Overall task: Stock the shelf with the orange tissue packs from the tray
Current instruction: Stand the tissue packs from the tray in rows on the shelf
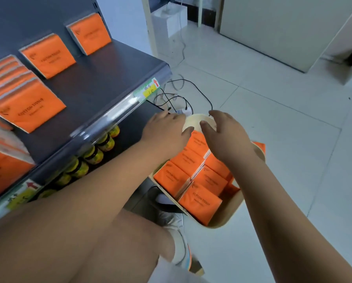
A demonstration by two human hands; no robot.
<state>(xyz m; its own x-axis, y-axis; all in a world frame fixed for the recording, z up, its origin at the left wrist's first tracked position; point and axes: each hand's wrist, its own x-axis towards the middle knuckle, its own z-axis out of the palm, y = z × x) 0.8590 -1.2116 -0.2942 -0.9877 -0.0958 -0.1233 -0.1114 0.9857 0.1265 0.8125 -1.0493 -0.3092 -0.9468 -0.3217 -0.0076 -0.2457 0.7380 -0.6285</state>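
A pale wooden tray [228, 211] on the floor holds several orange tissue packs [199, 203] standing in rows. My left hand [165, 131] and my right hand [224, 135] both hover over the tray's far end with fingers relaxed, holding nothing. An orange pack [198, 142] shows between the two hands. The dark grey shelf [101, 84] at the left carries more orange packs [28, 107], some single, some in rows.
Yellow-labelled jars [93, 154] line the lower shelf under the price strip [148, 88]. Black cables and a power strip [181, 111] lie on the tiled floor beyond the tray. A white box [169, 19] stands at the back. My leg and shoe [179, 242] are below.
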